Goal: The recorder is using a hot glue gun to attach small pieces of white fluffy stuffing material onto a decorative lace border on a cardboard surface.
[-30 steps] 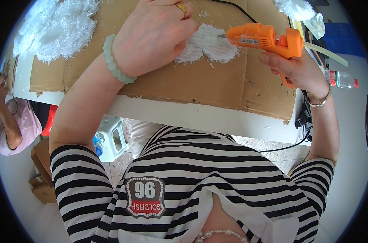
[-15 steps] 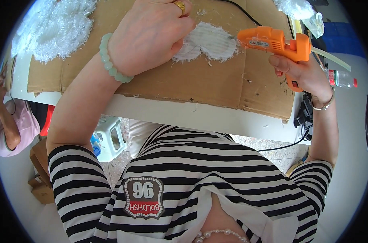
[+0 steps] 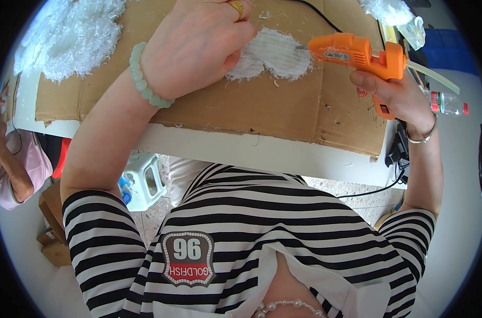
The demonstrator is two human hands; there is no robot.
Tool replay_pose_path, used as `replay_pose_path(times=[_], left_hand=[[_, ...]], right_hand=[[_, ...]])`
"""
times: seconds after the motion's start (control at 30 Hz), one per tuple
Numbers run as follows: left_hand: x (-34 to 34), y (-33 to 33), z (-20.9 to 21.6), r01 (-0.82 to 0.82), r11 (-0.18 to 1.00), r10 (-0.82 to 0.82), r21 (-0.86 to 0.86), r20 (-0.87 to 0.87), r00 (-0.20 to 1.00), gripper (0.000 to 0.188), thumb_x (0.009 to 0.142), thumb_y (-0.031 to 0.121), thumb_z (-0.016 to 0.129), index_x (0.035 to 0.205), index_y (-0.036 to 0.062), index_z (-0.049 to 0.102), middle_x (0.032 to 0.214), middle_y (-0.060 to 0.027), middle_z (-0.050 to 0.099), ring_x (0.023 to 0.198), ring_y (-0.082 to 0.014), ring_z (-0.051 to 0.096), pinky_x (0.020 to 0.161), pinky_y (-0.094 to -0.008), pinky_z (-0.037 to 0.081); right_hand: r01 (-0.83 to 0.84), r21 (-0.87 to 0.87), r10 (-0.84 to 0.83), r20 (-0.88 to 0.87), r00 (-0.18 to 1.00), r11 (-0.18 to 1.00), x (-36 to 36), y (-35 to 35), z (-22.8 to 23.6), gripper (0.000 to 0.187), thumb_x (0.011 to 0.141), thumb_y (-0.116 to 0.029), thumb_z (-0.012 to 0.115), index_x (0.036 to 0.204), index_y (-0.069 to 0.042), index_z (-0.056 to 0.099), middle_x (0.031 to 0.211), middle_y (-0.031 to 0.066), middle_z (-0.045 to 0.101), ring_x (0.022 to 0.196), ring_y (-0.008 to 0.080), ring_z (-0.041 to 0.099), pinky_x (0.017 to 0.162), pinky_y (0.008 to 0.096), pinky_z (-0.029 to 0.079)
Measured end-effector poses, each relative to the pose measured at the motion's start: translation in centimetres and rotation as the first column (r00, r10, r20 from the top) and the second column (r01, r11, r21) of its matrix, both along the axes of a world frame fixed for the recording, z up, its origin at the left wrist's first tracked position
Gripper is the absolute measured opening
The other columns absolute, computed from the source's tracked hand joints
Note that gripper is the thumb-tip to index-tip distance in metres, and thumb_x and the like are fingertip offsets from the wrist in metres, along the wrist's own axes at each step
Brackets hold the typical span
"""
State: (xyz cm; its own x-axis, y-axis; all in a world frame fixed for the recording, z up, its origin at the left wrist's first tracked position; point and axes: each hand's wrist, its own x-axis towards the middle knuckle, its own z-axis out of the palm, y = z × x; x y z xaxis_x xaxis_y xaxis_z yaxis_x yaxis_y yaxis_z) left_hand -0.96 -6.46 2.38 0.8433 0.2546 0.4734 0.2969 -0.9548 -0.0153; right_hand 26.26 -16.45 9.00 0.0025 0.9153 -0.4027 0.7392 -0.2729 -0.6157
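Observation:
My right hand (image 3: 397, 95) is wrapped round the handle of an orange hot glue gun (image 3: 352, 51), with a pale glue stick (image 3: 434, 75) poking out of its back. The nozzle points left, at the right part of a frayed white fabric piece (image 3: 285, 55) lying on the cardboard. Whether the tip touches the cloth I cannot tell. Over the fabric's left end my left hand (image 3: 201, 50) is closed, fingers curled and thumb against the cloth; its fingertips are mostly hidden. It wears a ring and a pale green bead bracelet.
Brown cardboard (image 3: 241, 114) covers the white table (image 3: 251, 151). A fluffy white pile (image 3: 74, 40) lies at the left, another white tuft (image 3: 386, 10) at the far right. A plastic bottle (image 3: 448, 103) and black cable (image 3: 320, 18) are near the gun. Another person (image 3: 21, 167) sits far left.
The glue gun has shifted slightly left over the fabric with my right hand. My left hand stays almost still. The other person's arm at the far left has moved a little.

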Motion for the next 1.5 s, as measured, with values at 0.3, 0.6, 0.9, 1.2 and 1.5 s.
replay_pose_path(times=[0.3,0.6,0.9,1.2,1.5], left_hand=[[0.3,0.0,0.1,0.014,1.0,-0.014,0.023,0.0,1.0,0.014,0.061,0.012,0.066,0.073,0.007,0.061,0.081,-0.0055,0.057,0.088,-0.024,0.053,0.084,-0.0387,0.039],[1.9,3.6,-4.8,0.133,0.882,-0.367,0.452,0.482,0.795,0.015,0.061,0.012,0.066,0.074,0.0067,0.062,0.082,-0.0054,0.058,0.088,-0.0239,0.053,0.085,-0.0387,0.039],[1.5,2.9,-4.2,0.132,0.882,-0.365,0.453,0.479,0.799,0.014,0.061,0.012,0.065,0.073,0.0068,0.062,0.082,-0.0051,0.058,0.087,-0.0236,0.053,0.085,-0.0387,0.039],[0.2,0.4,-0.4,0.0,0.999,-0.001,0.034,0.017,1.0,0.012,0.061,0.012,0.065,0.072,0.0072,0.061,0.08,-0.0048,0.057,0.087,-0.0235,0.052,0.084,-0.0383,0.039],[1.3,3.2,-3.8,0.114,0.875,-0.361,0.471,0.475,0.803,0.012,0.062,0.012,0.065,0.073,0.0068,0.063,0.082,-0.0046,0.058,0.088,-0.0233,0.053,0.085,-0.038,0.039]], right_hand=[[0.037,0.001,-0.037,-0.015,0.999,0.999,0.5,-0.3,-0.2,0.025,0.083,-0.025,0.072,0.092,-0.005,0.059,0.068,-0.0005,0.056,0.059,0.0075,0.054,0.054,0.0227,0.043],[0.027,-0.019,-0.027,-0.004,1.0,0.999,0.8,-0.2,-0.3,0.025,0.084,-0.026,0.071,0.093,-0.005,0.06,0.067,-0.0005,0.055,0.058,0.0077,0.054,0.054,0.0228,0.043],[-0.007,-0.015,0.007,-0.041,0.999,1.0,0.2,0.4,-0.7,0.025,0.085,-0.026,0.07,0.093,-0.005,0.059,0.071,0.0005,0.057,0.062,0.0085,0.056,0.057,0.0233,0.044],[-0.087,0.093,0.089,-0.018,0.996,0.992,-0.4,1.1,-1.3,0.026,0.084,-0.03,0.071,0.089,-0.006,0.061,0.065,-0.0016,0.056,0.056,0.0063,0.054,0.051,0.0215,0.042],[-0.069,0.037,0.07,-0.015,0.997,0.997,-1.4,1.8,-1.7,0.033,0.084,-0.031,0.071,0.103,-0.004,0.063,0.066,-0.002,0.055,0.059,0.005,0.052,0.053,0.0208,0.041]])
